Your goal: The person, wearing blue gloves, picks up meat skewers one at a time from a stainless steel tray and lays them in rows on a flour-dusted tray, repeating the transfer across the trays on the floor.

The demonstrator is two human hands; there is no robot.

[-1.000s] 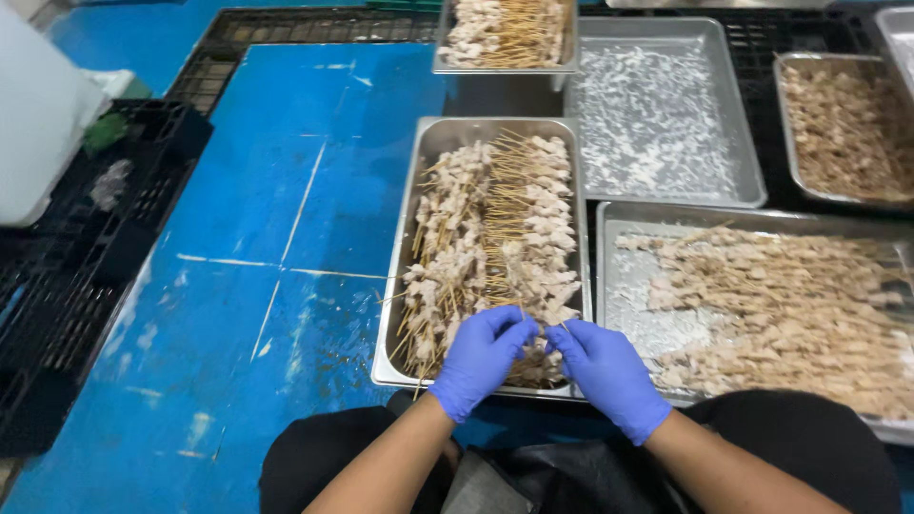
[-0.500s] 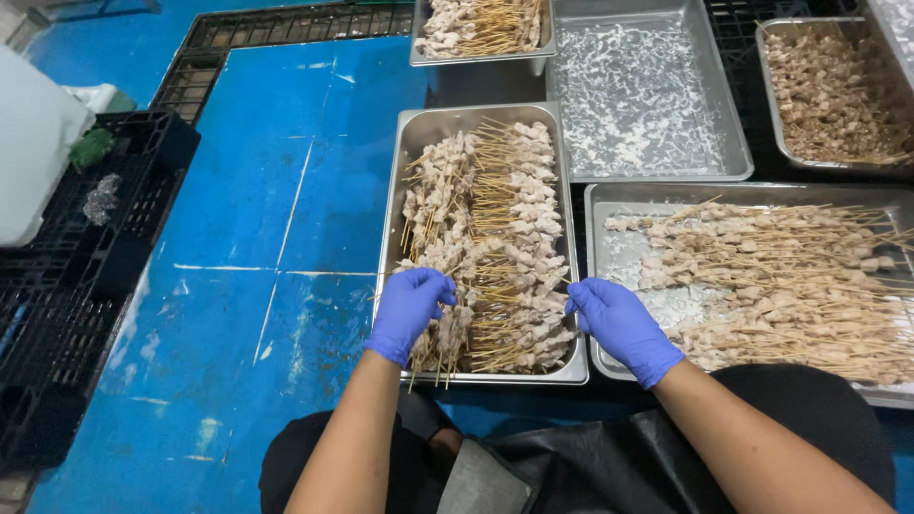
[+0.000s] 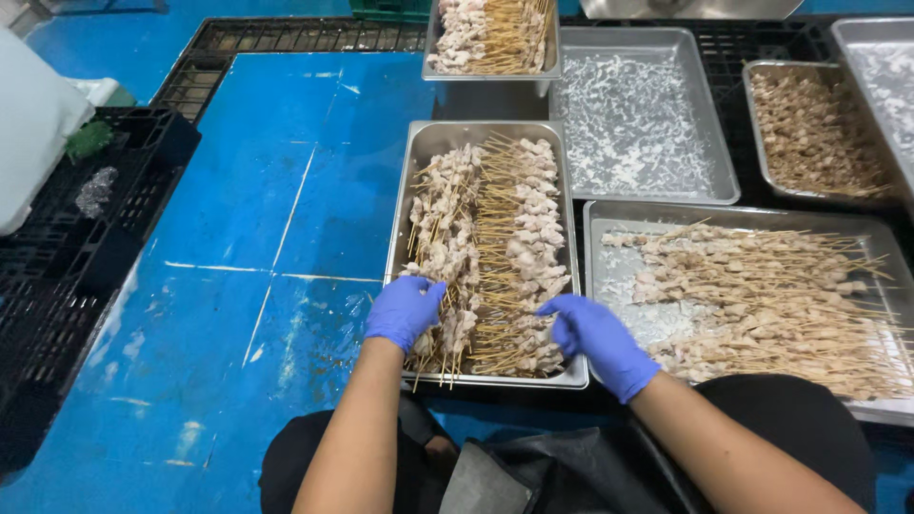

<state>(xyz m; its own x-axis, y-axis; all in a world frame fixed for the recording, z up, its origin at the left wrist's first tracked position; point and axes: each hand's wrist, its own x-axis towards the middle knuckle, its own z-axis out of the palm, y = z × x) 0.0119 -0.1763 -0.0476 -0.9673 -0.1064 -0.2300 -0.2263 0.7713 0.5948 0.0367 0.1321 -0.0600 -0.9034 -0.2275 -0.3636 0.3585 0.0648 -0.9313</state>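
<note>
Left hand [image 3: 405, 310], fingers curled onto the meat skewers [image 3: 490, 257] at the near left corner of the steel tray [image 3: 405, 205], is the nearer; right hand [image 3: 595, 333] hovers half-open over the near right corner, skewer sticks lying crosswise, left to right.

Blue painted floor [image 3: 238, 209] fills centre-left of frame, scuffed white in patches, with thin pale lines crossing it.

Black plastic grid pallet [image 3: 67, 276] at left edge; a crumpled clear plastic scrap [image 3: 95, 190] and a small green item [image 3: 89, 140] lie on it. White bulky object [image 3: 33, 143] at upper left, partly cut off.

Upper centre: shallow steel tray dusted with white crumbs [image 3: 638, 119], no skewers in it. Just left of it, at top edge, a deep steel pan heaped with skewered meat [image 3: 490, 36]. Upper right: steel tray of brownish skewers [image 3: 814, 128]. Right of centre: wide steel tray of pale meat skewers [image 3: 762, 300], sticks lying roughly crosswise.
</note>
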